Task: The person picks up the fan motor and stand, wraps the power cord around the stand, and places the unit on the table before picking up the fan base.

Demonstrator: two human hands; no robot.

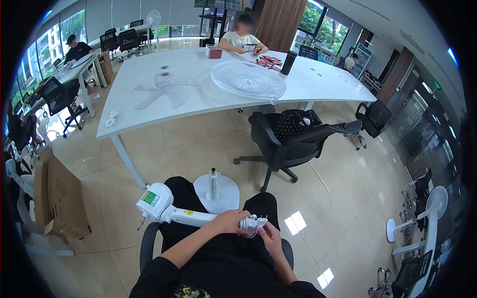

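"Fan body, where is it?"

"Across the lap, lying slantwise. Motor head out to my left, lower end between my hands."

"Hands?"

"Both busy. Left hand is wrapped round the lower end, by the coiled white cord. Right hand is pinching the white plug, prongs pointing up. Can't tell if the cord is being undone or tidied."

"What's together, what isn't?"

"Motor head and neck: joined. The rest is apart. Round base stands on the floor just past my seat, short post upright in it, nothing on top. Clear blade and wire grille lie flat on the table, well apart from the motor head. So, my call: early stage, joins with base, blade and grille not made."

"Loose bits?"

"Small white part at the table's near left corner. Too small to name."

"Further out?"

"Red-and-white box, red packets and a black cylinder on the far side of the table. Co-worker sits there, handling something small, unclear. Office chair this side, spotted bag on it. Open carton on the floor, left."
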